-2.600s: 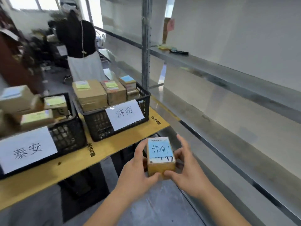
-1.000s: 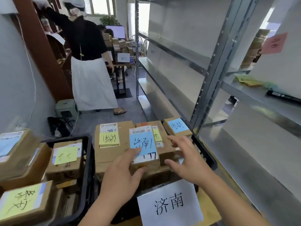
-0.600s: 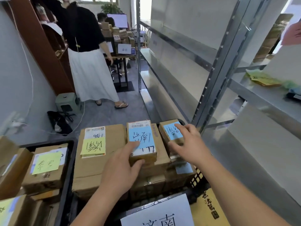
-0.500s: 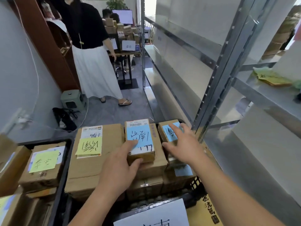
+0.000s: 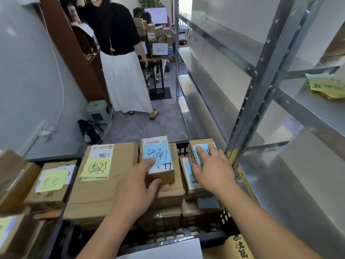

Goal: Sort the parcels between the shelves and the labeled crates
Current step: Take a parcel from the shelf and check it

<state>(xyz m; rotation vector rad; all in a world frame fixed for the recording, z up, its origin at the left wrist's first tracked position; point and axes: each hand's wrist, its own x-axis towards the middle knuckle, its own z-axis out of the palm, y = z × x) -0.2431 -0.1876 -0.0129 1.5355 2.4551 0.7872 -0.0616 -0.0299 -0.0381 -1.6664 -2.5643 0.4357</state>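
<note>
Far left, in the neighbouring crate (image 5: 56,228): a carton with a yellow-green note (image 5: 51,181), other cartons partly cut by the frame edge. Next, in the black mesh crate (image 5: 207,234): a wide flat carton (image 5: 100,195) with a yellow handwritten note (image 5: 95,167) on its printed label. Behind, on the grey floor: a small green stool (image 5: 98,111) beside the wall, and a standing person (image 5: 119,58) in a black top and long white skirt. Centre: a small parcel with a blue note (image 5: 158,159), lying on top of a larger carton inside the mesh crate. Left hand (image 5: 136,191) gripped this parcel at the near end, index finger laid on the blue note, thumb curled against the near side; other fingers hidden under the palm, so cannot tell. Just to the right: a narrow parcel standing on edge (image 5: 190,176), then a second parcel with a blue note (image 5: 200,148) at the far right corner of the crate. Right hand (image 5: 212,171) rested flat on that second parcel, fingers straight and slightly spread over its note, thumb touching the narrow parcel. At the bottom edge: a white paper sign (image 5: 168,249) on the crate front. Right: the grey metal shelving upright (image 5: 257,94), and on a shelf (image 5: 306,109) far right, a heap of yellow and green notes (image 5: 326,86).
</note>
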